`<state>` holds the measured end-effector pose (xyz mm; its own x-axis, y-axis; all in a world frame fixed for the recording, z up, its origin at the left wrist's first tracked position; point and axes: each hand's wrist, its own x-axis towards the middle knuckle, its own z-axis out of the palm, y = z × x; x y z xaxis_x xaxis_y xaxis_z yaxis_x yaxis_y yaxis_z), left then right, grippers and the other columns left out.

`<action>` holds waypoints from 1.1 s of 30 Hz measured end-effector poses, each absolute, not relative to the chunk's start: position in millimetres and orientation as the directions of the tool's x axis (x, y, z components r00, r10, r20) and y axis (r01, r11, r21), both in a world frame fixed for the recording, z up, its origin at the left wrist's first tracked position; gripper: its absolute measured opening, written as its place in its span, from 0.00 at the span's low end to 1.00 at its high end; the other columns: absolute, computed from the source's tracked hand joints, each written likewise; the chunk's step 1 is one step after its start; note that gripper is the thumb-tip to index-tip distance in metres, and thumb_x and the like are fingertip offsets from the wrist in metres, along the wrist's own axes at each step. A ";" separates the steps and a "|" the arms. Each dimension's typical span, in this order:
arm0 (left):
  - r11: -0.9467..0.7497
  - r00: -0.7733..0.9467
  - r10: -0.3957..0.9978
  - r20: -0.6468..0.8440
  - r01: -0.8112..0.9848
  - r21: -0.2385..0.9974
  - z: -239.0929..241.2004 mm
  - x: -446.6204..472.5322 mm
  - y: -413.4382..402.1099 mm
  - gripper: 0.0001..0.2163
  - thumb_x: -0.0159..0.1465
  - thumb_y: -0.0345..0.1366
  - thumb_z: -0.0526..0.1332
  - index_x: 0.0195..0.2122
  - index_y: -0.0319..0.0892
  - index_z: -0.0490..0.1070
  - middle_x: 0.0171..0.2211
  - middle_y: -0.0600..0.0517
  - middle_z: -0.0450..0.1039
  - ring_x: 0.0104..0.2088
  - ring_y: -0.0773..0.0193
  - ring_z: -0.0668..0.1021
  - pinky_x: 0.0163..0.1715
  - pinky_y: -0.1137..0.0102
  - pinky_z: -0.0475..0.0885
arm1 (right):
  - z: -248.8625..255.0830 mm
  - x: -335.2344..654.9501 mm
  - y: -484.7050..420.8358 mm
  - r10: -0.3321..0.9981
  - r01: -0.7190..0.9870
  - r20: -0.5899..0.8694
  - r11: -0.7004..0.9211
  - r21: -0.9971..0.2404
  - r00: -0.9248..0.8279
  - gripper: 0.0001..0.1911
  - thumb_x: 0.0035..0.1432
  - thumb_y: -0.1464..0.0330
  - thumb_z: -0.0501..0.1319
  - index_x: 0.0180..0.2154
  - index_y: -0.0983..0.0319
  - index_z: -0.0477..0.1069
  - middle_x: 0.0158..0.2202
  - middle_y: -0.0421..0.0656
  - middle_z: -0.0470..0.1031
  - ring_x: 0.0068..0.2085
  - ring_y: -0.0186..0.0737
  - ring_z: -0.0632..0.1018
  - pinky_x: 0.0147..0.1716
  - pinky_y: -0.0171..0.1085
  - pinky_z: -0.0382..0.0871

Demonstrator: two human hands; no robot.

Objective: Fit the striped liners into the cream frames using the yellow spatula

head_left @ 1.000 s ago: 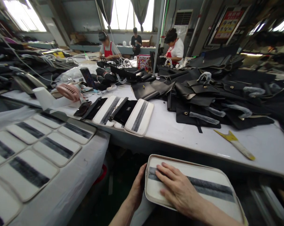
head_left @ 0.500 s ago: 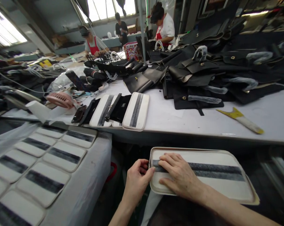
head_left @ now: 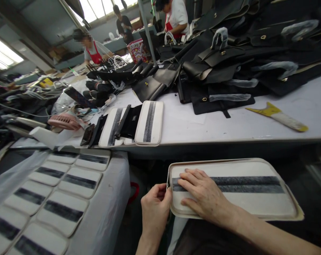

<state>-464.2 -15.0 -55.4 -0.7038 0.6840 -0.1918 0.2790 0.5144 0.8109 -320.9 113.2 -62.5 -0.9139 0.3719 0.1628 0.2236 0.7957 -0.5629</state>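
Observation:
A white rounded bag panel (head_left: 245, 202) with a dark grey band along its length lies in front of me, its raised rim running round the edge. At its left end, my left hand (head_left: 156, 202) pinches the thin edging strip (head_left: 168, 179) between thumb and fingers; the strip stands slightly off the panel there. My right hand (head_left: 200, 194) rests on the panel's left half, fingers spread across the band, pressing no separate object that I can see.
Several similar panels (head_left: 66, 212) are laid out on a covered table at left. On the white bench stand more panels (head_left: 150, 122), a pink fan (head_left: 65, 121), black bag pieces (head_left: 221, 74) and a yellow-ended scraper (head_left: 279, 116). Co-workers (head_left: 93, 51) sit behind.
My left hand has slid slightly downward along the panel's left end, and the edging strip now shows above its fingers. My right hand stays on the panel. The camera view has tilted.

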 end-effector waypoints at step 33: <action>0.458 -0.610 0.786 -0.103 0.462 0.759 -48.1 -459.2 -16.9 0.10 0.65 0.42 0.60 0.35 0.43 0.77 0.34 0.51 0.79 0.32 0.62 0.78 0.34 0.72 0.71 | -66.9 -312.7 112.8 0.396 0.239 0.199 0.809 -0.537 -0.896 0.21 0.63 0.63 0.60 0.57 0.56 0.66 0.60 0.46 0.65 0.61 0.51 0.64 0.61 0.51 0.57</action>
<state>-459.2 -16.9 -48.1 -0.6103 0.7855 -0.1027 0.4619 0.4581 0.7595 -312.7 112.8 -66.9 -0.8964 0.3962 0.1989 0.2386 0.8092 -0.5369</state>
